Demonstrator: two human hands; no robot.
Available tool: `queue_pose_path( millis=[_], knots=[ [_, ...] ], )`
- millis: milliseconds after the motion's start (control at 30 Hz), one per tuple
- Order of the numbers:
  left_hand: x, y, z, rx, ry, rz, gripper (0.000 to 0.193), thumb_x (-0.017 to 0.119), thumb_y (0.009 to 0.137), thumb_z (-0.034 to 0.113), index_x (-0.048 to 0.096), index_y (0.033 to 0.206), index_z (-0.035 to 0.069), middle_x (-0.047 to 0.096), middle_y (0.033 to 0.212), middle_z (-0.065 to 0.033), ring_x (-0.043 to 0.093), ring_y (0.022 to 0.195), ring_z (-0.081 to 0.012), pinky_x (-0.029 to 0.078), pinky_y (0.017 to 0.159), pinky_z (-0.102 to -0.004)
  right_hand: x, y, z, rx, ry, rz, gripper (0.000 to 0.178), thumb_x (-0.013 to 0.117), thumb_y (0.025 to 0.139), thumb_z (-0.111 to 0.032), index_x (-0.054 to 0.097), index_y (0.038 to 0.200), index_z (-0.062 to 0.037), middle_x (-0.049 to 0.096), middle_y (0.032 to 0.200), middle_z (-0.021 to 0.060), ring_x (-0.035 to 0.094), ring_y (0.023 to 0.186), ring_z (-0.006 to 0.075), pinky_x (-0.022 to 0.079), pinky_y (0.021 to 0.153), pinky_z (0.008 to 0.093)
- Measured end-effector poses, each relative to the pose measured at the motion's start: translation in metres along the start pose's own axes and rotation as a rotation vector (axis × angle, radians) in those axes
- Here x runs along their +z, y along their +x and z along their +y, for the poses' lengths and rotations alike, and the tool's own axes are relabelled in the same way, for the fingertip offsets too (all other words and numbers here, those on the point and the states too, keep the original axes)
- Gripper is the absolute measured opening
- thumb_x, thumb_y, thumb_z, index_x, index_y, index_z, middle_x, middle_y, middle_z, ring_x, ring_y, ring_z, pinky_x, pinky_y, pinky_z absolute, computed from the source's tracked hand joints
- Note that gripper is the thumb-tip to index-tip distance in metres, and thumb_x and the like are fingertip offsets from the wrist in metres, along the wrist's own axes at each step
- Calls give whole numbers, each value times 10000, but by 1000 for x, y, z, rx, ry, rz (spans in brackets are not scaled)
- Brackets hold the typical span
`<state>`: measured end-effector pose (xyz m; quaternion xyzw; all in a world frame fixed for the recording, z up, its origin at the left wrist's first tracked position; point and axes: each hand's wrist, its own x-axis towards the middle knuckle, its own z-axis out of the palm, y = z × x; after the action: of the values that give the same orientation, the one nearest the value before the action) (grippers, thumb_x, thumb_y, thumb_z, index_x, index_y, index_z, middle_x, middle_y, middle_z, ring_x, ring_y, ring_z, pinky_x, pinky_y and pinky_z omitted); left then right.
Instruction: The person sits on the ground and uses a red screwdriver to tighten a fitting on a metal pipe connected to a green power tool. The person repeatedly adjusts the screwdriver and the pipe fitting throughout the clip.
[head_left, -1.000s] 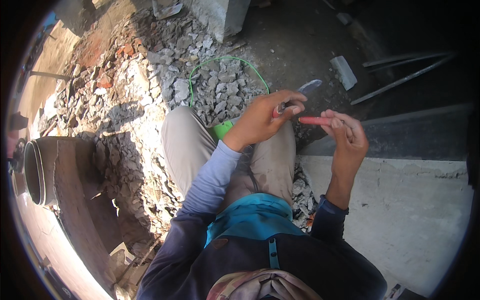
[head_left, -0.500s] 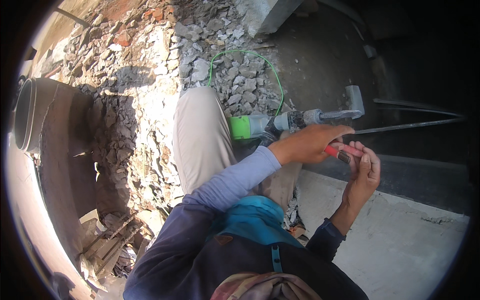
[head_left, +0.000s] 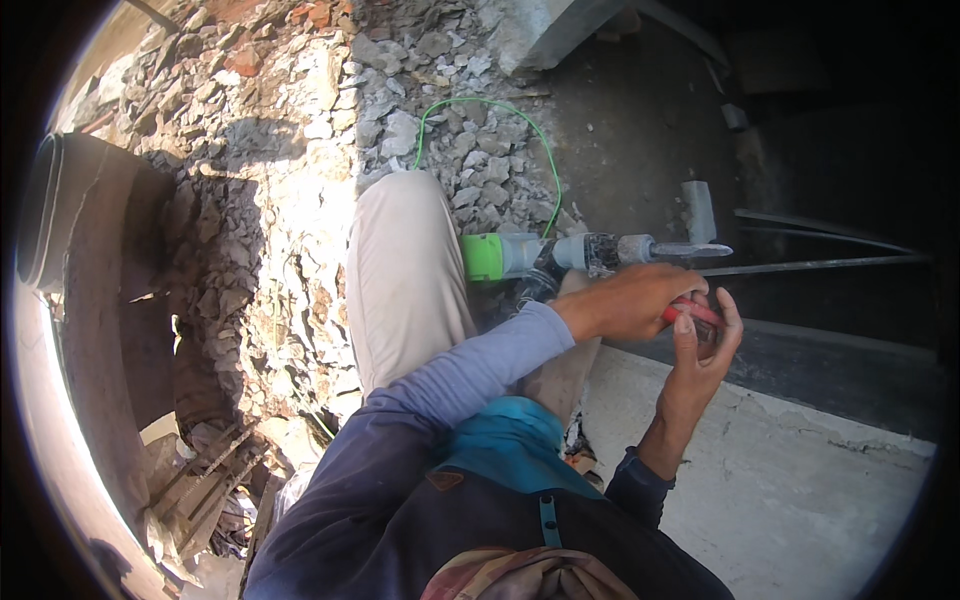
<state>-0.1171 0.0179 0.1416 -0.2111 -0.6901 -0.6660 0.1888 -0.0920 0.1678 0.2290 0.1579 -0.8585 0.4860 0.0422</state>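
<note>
Currently: L hand (head_left: pixel 628 300) curled round red stick (head_left: pixel 705 314); R hand (head_left: pixel 695 372) cupped at same, thumb & fingers apart, can't tell if gripping. Stick btwn hands, seen over far edge of concrete slab (head_left: pixel 760 460), nr its L corner. Green/grey power tool (head_left: pixel 520 255) just beyond L hand, bit (head_left: pixel 690 249) pointing R. Green cord (head_left: pixel 553 160) loops over rubble (head_left: pixel 490 170).

The red piece (head_left: pixel 698 312) is presenting a smooth, plastic-like surface. The power-tool housing (head_left: pixel 484 257) is showing a matt, plastic-looking finish; the metal bit (head_left: pixel 692 250) is giving a dull sheen. The rubble (head_left: pixel 485 160) is appearing rough and matt.
</note>
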Motion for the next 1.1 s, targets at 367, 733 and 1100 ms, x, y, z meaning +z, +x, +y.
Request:
queue_pose_path(
  millis=[367,733,1100],
  knots=[
    [16,-26,-10,5,232,186,599,677,930,31,557,1515,1,687,1305,-171,631,1278,-378,483,1078,-481,-3,2,4,13,-9,10,574,787,1039,-155,518,1524,-4,409,1497,139,532,1450,291,525,1168,428],
    [22,-22,-15,177,436,217,495,666,985,125,610,1477,122,690,1222,-80,678,1055,-303,502,879,-433,-18,-11,10,101,161,74,389,664,1128,-232,578,1396,37,689,1304,179,701,1205,226,592,1040,367],
    [53,-46,17,459,702,-148,215,730,921,308,643,1101,229,602,1153,27,621,1168,-181,466,894,-345,-103,-12,57,536,214,-820,992,805,863,-534,473,1565,83,711,1308,143,674,1240,253,489,1086,365]
  ],
)
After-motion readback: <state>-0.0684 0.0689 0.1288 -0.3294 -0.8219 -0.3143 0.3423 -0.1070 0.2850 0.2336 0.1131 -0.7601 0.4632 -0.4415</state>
